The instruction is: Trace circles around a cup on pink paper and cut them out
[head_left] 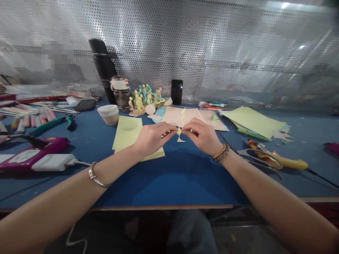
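Between the fingertips of both hands is a small yellow paper piece, shaped like a flower or star. My left hand pinches it from the left side. From the right, my right hand pinches its other edge. A pale pink paper cutout shows just below the yellow piece; whether the two are joined I cannot tell. Yellow sheets lie under and beside my left hand. Behind the hands lie pale pink sheets with a twisted yellow strip over them.
Left are a purple power strip, green-handled pliers and a white cup. A bottle, paper flowers and a phone stand behind. Scissors, a yellow-handled corded tool and yellow-green sheets lie right.
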Available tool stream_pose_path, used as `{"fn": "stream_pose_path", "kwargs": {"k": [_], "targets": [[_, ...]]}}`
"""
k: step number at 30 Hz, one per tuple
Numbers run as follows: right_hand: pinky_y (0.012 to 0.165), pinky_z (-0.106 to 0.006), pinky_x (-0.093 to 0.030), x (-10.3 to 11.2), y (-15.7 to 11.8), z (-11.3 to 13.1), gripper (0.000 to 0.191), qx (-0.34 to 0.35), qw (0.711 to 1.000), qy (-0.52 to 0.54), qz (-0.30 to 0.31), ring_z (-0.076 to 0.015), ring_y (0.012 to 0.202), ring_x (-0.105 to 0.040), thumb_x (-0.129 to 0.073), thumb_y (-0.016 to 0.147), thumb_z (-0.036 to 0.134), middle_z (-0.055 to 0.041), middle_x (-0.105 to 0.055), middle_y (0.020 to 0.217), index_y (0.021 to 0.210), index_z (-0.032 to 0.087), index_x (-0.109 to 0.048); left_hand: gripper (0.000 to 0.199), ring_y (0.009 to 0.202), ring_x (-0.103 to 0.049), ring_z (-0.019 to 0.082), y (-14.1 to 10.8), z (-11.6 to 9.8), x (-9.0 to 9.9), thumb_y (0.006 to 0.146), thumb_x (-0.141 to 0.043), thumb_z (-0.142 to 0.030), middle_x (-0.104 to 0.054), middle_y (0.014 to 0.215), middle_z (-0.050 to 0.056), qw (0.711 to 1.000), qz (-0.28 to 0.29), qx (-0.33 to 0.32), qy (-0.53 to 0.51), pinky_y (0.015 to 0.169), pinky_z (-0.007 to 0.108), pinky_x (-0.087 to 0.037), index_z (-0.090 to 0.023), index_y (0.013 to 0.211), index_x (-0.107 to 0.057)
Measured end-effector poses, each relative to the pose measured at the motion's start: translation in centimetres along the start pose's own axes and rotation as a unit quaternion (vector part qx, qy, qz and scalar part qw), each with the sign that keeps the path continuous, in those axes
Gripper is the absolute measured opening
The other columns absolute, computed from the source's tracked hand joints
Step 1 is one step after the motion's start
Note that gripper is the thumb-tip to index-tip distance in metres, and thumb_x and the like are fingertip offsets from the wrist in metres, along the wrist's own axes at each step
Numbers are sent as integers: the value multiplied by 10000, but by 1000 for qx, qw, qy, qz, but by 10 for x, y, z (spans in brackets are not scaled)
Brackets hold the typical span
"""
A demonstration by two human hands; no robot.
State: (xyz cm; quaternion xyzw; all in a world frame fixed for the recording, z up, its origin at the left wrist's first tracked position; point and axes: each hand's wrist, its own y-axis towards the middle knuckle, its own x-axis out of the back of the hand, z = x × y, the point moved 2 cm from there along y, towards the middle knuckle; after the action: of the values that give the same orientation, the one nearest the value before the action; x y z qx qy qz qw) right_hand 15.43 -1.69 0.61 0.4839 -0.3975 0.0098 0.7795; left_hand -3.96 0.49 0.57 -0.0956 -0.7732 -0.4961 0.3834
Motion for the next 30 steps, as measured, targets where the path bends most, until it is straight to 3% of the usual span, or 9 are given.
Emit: {"fn": "stream_pose_path", "kwargs": {"k": [3, 5, 8, 10, 16, 22, 30], "targets": [[605, -236, -418, 0, 0, 2, 118, 1, 1000, -10, -3, -100, 655, -523, -531, 907, 239, -14, -607, 836, 868, 197, -635, 208, 750, -658, 131, 1, -1, 0, 903, -508, -324, -719, 949, 32, 1000, 1, 13, -5, 703, 244, -492, -227, 937, -689], [593, -232, -417, 0, 0, 2, 120, -2, 1000, -14, -12, -98, 654, -527, -533, 906, 244, -13, -610, 836, 870, 198, -637, 212, 726, -665, 131, 2, -2, 0, 894, -517, -342, -715, 946, 37, 995, 7, 68, -74, 682, 244, -511, -213, 924, -682], [579, -230, -416, 0, 0, 2, 135, -10, 999, -25, -28, -94, 635, -523, -530, 908, 265, -13, -614, 840, 873, 202, -644, 255, 721, -688, 147, 4, -5, -4, 864, -556, -378, -708, 942, 53, 958, 26, 171, -230, 646, 246, -542, -188, 1011, -642], [580, -230, -419, 0, 0, 3, 142, -10, 999, -30, -31, -90, 628, -523, -531, 908, 270, -14, -617, 845, 875, 199, -650, 315, 755, -698, 166, 5, -7, -6, 826, -610, -378, -708, 923, 61, 930, 32, 204, -303, 650, 255, -554, -177, 1068, -613], [554, -229, -420, 2, 1, 4, 125, -17, 999, -19, -28, -64, 541, -479, -582, 875, 299, -3, -604, 844, 902, 203, -657, 259, 761, -698, 174, 4, -6, -8, 770, -676, -338, -712, 863, 64, 913, 19, 218, -344, 685, 278, -561, -157, 951, -642], [587, -243, -431, 2, 1, 3, 167, -7, 1000, -9, -12, -93, 612, -520, -524, 909, 266, -22, -619, 891, 997, 230, -661, 392, 755, -697, 185, 4, -9, -7, 753, -681, -286, -708, 823, 51, 912, 31, 227, -340, 695, 302, -558, -176, 1115, -577], [595, -246, -436, 1, 2, 1, 156, -3, 1000, -4, -4, -101, 634, -527, -528, 909, 271, -21, -621, 869, 953, 224, -670, 360, 750, -699, 178, 4, -9, -7, 784, -657, -336, -709, 849, 59, 906, 33, 219, -362, 682, 289, -557, -179, 1094, -562]]}}
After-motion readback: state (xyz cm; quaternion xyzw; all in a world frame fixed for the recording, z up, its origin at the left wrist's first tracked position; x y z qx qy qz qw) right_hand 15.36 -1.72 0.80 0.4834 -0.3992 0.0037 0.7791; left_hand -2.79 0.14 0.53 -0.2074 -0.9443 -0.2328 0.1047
